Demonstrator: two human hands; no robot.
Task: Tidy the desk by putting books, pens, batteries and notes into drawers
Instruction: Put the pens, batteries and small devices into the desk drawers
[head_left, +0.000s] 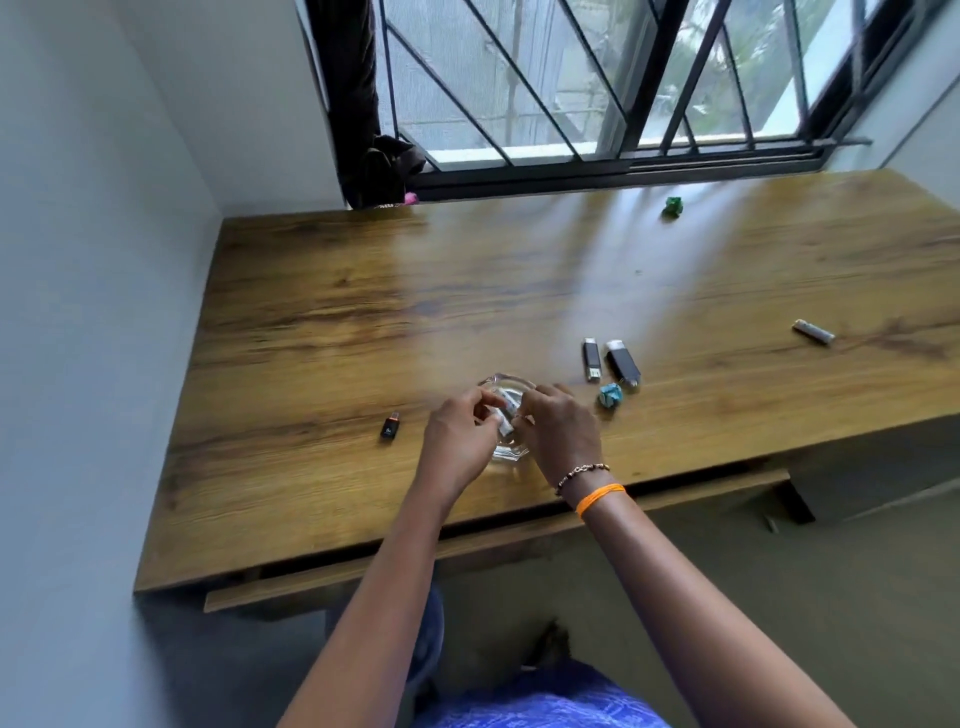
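My left hand (460, 441) and right hand (558, 428) pinch small white batteries (506, 415) over a glass dish (506, 387). I can read no labels.

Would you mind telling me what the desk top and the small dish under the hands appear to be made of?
The desk top looks like wood or wood-grain laminate with a semi-gloss finish: brown grain streaks run along it and window light reflects off it. The dish looks like clear glass, though clear plastic is possible: the desk shows through it and its faceted rim catches highlights.
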